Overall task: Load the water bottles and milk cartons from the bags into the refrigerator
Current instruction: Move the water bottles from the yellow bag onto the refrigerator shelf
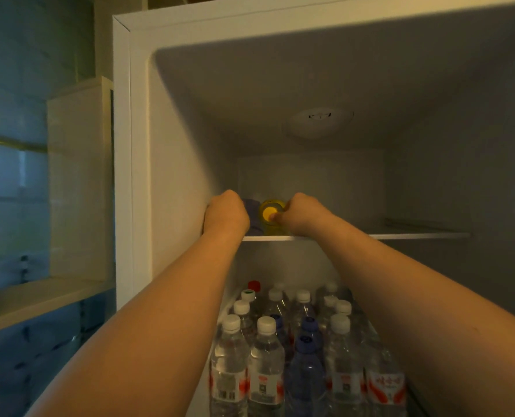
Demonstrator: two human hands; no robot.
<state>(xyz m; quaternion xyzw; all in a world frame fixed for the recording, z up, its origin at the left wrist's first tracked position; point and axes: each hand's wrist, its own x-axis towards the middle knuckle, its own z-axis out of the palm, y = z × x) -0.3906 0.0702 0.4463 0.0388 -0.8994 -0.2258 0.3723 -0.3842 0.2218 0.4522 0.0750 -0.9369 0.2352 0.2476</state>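
Observation:
Both my arms reach into the open refrigerator (136, 164) at its top shelf (400, 235). My right hand (303, 213) grips a yellow-capped bottle (269, 216) that lies on its side with the cap toward me, my thumb on the cap. My left hand (226, 213) is curled by the left inner wall, around the end of a blue bottle (251, 210) lying beside the yellow one. Most of the blue bottle is hidden behind my hand. On the shelf below stand several water bottles (265, 365) with white, blue, green and red caps.
The right part of the top shelf is bare. A round lamp cover (319, 121) sits in the fridge ceiling. To the left of the fridge stands a pale open shelving unit (78, 182) against a blue wall.

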